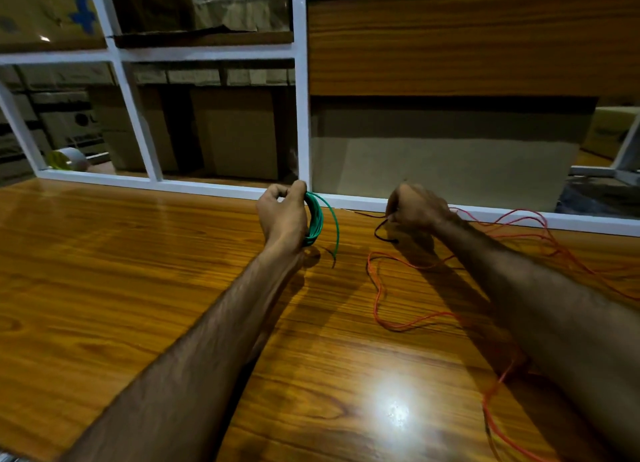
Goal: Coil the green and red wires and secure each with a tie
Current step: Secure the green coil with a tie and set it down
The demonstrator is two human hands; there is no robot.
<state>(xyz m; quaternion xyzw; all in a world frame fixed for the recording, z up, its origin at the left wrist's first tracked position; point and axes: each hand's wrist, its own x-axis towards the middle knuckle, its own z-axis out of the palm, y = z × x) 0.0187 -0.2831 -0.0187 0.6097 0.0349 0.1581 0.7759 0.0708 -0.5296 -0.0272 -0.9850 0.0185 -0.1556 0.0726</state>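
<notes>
Left grip (282, 215) curled round a green wire coil (314, 224); right grip (414, 208) closed on a thin dark tie (381, 231).

The left hand holds the coil upright just above the wooden bench (138, 271), thumb and fingers closed over its top, with one loose green end arcing out to the right and down toward the bench top. The right hand, well apart from the left, is fisted near the bench's far edge, pinching the dark tie, which curves down to the bench below it. The red wire (391, 309) lies uncoiled in loose loops on the bench, running under and around the right forearm toward the near right corner. A roll of tape (69, 158) sits behind the white frame (301, 80) at far left.
</notes>
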